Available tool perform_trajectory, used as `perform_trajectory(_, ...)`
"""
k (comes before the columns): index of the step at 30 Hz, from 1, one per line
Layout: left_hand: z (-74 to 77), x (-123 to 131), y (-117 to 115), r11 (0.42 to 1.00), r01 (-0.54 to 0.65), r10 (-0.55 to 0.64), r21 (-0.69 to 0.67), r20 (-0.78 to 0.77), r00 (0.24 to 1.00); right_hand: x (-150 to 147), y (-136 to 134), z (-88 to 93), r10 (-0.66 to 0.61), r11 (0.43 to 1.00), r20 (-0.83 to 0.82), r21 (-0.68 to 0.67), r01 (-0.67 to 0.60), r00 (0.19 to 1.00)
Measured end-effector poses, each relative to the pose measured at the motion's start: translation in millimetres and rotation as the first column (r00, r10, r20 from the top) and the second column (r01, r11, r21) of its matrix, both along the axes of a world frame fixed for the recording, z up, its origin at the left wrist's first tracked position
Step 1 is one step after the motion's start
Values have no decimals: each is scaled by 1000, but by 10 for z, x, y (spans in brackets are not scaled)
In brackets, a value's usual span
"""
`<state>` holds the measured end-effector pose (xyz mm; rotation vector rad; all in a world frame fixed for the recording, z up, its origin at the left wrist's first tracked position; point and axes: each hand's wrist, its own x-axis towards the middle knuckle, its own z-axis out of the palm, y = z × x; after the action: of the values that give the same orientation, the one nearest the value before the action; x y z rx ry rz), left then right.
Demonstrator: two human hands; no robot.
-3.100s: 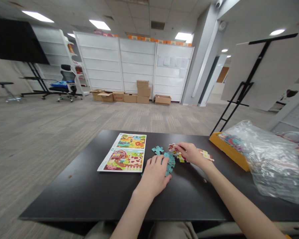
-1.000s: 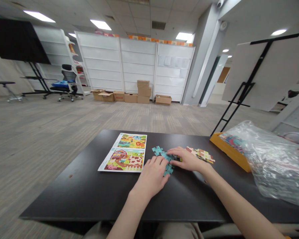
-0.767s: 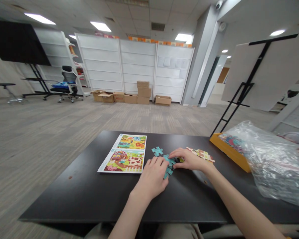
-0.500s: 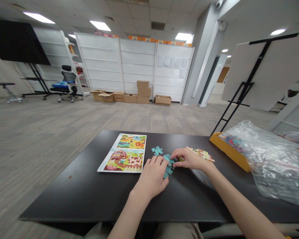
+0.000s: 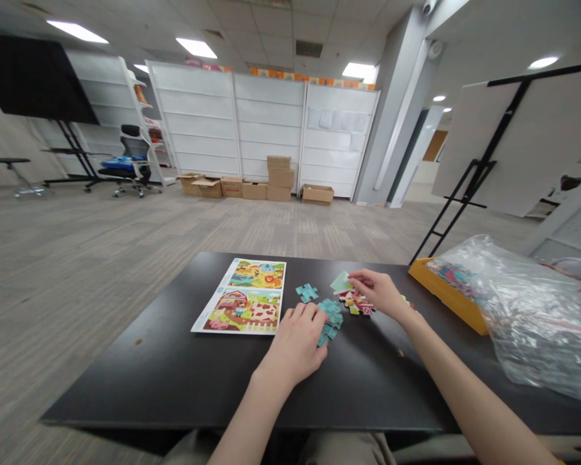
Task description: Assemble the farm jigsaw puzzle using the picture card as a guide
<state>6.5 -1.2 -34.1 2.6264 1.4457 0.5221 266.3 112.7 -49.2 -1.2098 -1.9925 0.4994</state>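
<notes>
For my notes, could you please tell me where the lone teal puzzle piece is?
In the head view, the teal piece lies on the table, just right of the picture sheet, beyond the left hand.

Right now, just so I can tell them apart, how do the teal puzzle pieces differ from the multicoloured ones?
The teal puzzle pieces are plain-coloured, the multicoloured pieces printed with picture bits. The teal pieces lie beside the left hand, the multicoloured pieces beneath the right hand. Both lie in small loose heaps on the black table.

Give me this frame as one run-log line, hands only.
left hand: touching teal jigsaw pieces | right hand: fingers on pale green jigsaw piece
</notes>
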Motion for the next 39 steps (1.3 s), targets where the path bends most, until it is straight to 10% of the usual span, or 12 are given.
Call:
perform_trajectory(4,-4,8,1,1000,-3,3,-2,-19,1000,46,155,-208,-88,996,-102,-41,84,991)
perform_trajectory(12,-19,6,-4,1000,-2,2,11,-7,1000,-41,113,-214,-224,972,324,147,185,919)
perform_trajectory(21,-29,-12,-7,1000,-2,3,18,-5,1000,-279,-279,141,332,940,325,-35,-340,885)
perform_trajectory(39,-40,-106,-45,999,20,-21,42,0,1000,-439,-424,154,315,936,406,17,-352,858)
